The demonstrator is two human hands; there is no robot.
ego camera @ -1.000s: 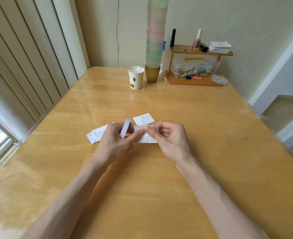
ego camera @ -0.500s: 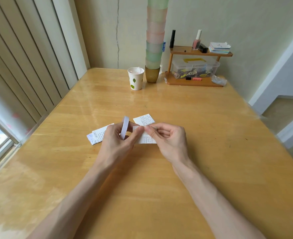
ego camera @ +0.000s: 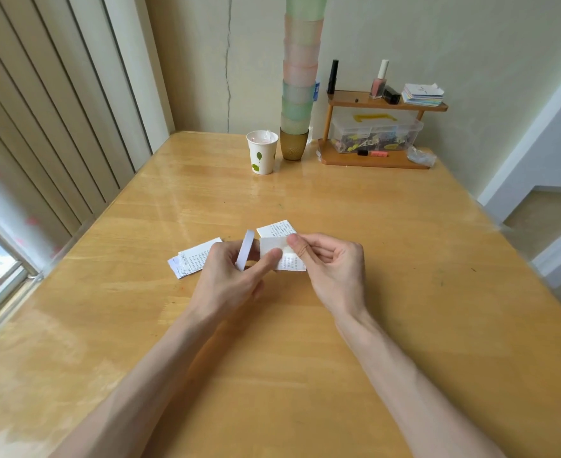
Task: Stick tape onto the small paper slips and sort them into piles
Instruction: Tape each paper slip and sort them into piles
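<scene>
My left hand [ego camera: 229, 279] holds a white tape roll [ego camera: 244, 249] on edge, with its thumb pressed on the pulled-out strip of tape [ego camera: 272, 246]. My right hand [ego camera: 332, 269] pinches the strip's free end with thumb and forefinger over a printed paper slip [ego camera: 292, 262] lying on the table. A second printed slip [ego camera: 277, 229] lies just behind the hands. To the left, a small pile of slips [ego camera: 191, 257] rests on the table, partly hidden by my left hand.
On the wooden table [ego camera: 305, 358] at the back stand a paper cup [ego camera: 262, 156], a tall stack of coloured cups [ego camera: 298, 94] and a small wooden shelf [ego camera: 381, 133] with a clear box and bottles. Window blinds run along the left edge.
The tape strip has been drawn out longer to the right across the slip. Both hands stay in nearly the same place.
</scene>
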